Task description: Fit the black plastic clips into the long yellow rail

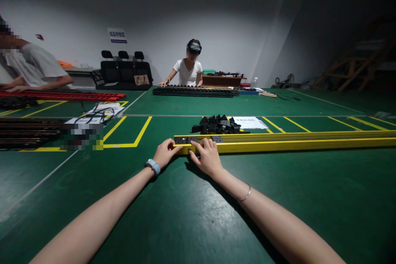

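A long yellow channel (278,147) lies across the green table, with several black socket modules (217,139) seated in its left part. My left hand (165,152) is closed around the channel's left end, thumb along the front wall and fingers behind the end. My right hand (208,156) curls over the front wall just to the right. Its thumb rests low against the outer face, and its fingertips reach inside to the black modules. Whether those fingertips press on a module is hard to see. Just behind the channel is a pile of loose black parts (216,124).
A white paper sheet (249,122) lies beside the pile. Black rails (29,132), cables (102,111) and red rails (80,95) are on the left. Across the table a person (188,70) works at black rails (198,90); another person (46,66) is at far left.
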The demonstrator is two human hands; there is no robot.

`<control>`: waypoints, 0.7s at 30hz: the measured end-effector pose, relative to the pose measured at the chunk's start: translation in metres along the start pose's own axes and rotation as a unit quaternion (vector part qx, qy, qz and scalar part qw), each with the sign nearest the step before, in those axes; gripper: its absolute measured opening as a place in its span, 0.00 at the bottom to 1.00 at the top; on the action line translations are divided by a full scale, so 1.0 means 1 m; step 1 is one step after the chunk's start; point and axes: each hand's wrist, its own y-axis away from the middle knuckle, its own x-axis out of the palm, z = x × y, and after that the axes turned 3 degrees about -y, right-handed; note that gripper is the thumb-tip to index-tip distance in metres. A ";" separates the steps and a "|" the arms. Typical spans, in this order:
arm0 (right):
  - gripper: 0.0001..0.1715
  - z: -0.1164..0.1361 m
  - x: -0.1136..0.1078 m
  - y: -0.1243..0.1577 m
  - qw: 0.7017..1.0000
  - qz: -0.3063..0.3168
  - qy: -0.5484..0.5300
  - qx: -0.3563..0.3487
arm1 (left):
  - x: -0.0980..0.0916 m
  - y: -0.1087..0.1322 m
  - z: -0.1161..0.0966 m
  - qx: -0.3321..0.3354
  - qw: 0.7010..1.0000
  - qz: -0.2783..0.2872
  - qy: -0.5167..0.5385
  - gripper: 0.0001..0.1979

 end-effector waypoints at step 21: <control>0.33 0.011 -0.003 0.005 0.978 0.191 0.006 0.077 | -0.001 0.000 -0.003 0.005 1.000 -0.002 -0.003 0.19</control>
